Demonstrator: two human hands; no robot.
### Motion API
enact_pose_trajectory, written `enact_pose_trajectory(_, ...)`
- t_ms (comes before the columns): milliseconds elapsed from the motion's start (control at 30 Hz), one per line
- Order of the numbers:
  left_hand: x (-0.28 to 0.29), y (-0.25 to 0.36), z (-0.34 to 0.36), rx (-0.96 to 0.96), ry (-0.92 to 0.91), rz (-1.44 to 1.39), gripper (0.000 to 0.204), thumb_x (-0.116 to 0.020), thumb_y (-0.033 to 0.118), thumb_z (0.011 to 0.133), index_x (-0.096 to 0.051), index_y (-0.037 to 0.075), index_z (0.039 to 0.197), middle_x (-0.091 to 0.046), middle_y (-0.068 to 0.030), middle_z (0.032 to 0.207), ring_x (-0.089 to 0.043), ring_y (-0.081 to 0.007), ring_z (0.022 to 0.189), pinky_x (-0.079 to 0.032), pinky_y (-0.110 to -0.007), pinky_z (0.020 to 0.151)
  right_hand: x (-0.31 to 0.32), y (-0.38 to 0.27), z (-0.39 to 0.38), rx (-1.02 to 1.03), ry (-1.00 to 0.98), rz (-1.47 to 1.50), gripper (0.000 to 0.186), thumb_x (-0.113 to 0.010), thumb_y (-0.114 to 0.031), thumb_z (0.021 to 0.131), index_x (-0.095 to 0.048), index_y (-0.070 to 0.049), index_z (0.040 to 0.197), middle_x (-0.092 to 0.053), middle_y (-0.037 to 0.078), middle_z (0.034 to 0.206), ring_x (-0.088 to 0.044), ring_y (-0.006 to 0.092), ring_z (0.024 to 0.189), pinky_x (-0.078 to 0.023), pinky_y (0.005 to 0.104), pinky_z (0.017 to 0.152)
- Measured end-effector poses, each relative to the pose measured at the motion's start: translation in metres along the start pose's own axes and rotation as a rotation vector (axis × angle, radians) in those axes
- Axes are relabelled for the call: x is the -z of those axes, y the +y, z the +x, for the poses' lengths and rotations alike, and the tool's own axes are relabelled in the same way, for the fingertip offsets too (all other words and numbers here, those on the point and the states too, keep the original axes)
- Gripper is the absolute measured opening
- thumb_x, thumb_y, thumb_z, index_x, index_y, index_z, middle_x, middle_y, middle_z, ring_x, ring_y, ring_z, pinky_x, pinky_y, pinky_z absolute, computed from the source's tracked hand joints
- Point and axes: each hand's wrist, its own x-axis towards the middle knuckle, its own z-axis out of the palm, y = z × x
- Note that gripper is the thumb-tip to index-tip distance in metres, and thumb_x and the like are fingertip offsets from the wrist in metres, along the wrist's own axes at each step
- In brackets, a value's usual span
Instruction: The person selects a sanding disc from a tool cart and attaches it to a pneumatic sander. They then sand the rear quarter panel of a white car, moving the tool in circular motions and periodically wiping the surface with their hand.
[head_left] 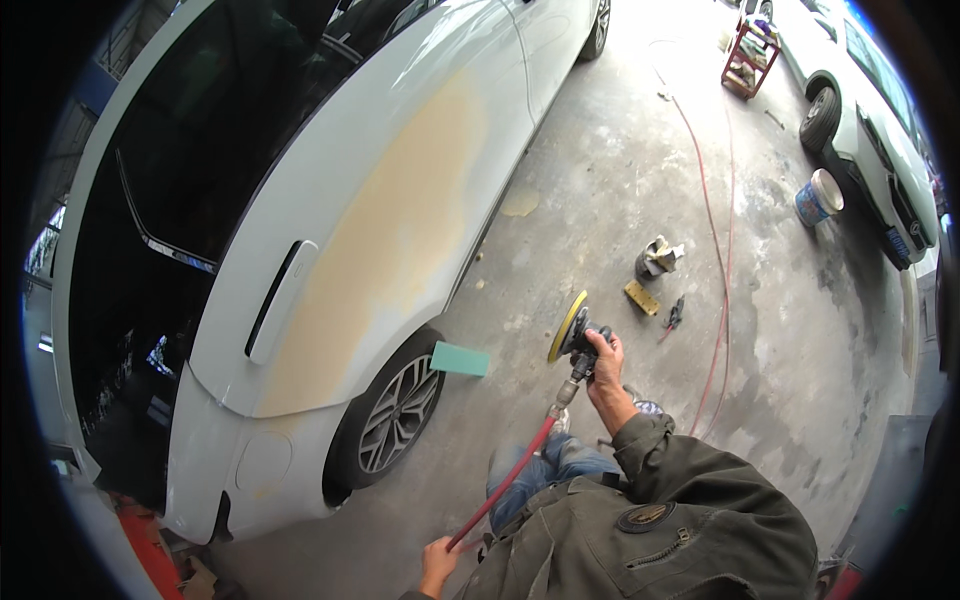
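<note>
My right hand (607,368) grips an air sander (582,338) with a round yellow-edged pad, its disc tilted up toward the car. A red air hose (512,472) runs down from the sander's fitting. Lower down, my left hand (436,566) is closed around that hose. To the left stands a white car (300,210) with a wide beige filler patch (400,200) across its door and rear panel. The sander is apart from this panel. A teal rectangular sheet (460,359) shows at the edge of the wheel (395,415); whether it touches the tyre I cannot tell.
On the concrete floor lie a dark container with crumpled material (657,259), a yellow block (641,298) and a small dark tool (677,312). Red hose lines (712,215) cross the floor. Further right are a bucket (818,198), a red cart (750,60) and another white car (870,120).
</note>
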Motion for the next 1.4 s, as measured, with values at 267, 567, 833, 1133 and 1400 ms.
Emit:
enact_pose_trajectory(267, 0.074, 0.179, 0.102, -0.361, -0.292, -0.786, 0.034, -0.069, 0.014, 0.094, -0.066, 0.0, 0.124, -0.07, -0.0068, 0.117, -0.065, -0.0151, 0.109, -0.051, -0.029, 0.093, -0.033, -0.017, -0.032, -0.076, -0.178, 0.153, 0.026, -0.073, -0.014, 0.084, -0.056, -0.006, 0.101, -0.066, 0.009, 0.084, -0.063, 0.0203, 0.061, -0.054, 0.0341, 0.053)
enact_pose_trajectory(567, 0.058, 0.324, 0.155, -0.255, -0.197, -1.413, 0.027, -0.066, 0.013, 0.098, -0.069, -0.002, 0.121, -0.072, -0.0042, 0.101, -0.062, -0.0095, 0.08, -0.05, -0.023, 0.07, -0.059, -0.006, -0.101, 0.051, -0.197, 0.013, 0.057, -0.084, -0.011, 0.077, -0.053, -0.004, 0.125, -0.063, 0.003, 0.108, -0.061, 0.0137, 0.099, -0.051, 0.029, 0.09)
enact_pose_trajectory(833, 0.042, 0.303, 0.173, -0.266, -0.478, -1.549, 0.023, -0.066, 0.003, 0.096, -0.068, -0.005, 0.117, -0.072, -0.0079, 0.107, -0.066, -0.0139, 0.089, -0.052, -0.026, 0.078, -0.051, -0.014, -0.11, 0.057, -0.199, 0.026, 0.057, -0.082, -0.013, 0.079, -0.053, -0.005, 0.127, -0.062, 0.004, 0.108, -0.061, 0.0142, 0.096, -0.053, 0.0303, 0.086)
enact_pose_trajectory(1133, 0.038, 0.302, 0.166, -0.301, -0.431, -1.539, 0.017, -0.067, 0.005, 0.095, -0.071, -0.003, 0.109, -0.071, -0.0049, 0.095, -0.064, -0.0111, 0.078, -0.051, -0.025, 0.067, -0.054, -0.016, -0.121, 0.122, -0.201, 0.035, 0.046, -0.076, -0.013, 0.084, -0.051, -0.007, 0.121, -0.063, 0.005, 0.1, -0.065, 0.0158, 0.087, -0.057, 0.0317, 0.078)
enact_pose_trajectory(1400, 0.033, 0.295, 0.169, -0.264, -0.368, -1.556, 0.02, -0.068, 0.007, 0.095, -0.07, -0.003, 0.111, -0.072, -0.0063, 0.096, -0.066, -0.0129, 0.078, -0.053, -0.026, 0.068, -0.065, -0.016, -0.126, 0.067, -0.205, 0.039, 0.044, -0.079, -0.01, 0.081, -0.054, -0.007, 0.117, -0.063, 0.003, 0.1, -0.063, 0.0139, 0.087, -0.054, 0.0302, 0.08)
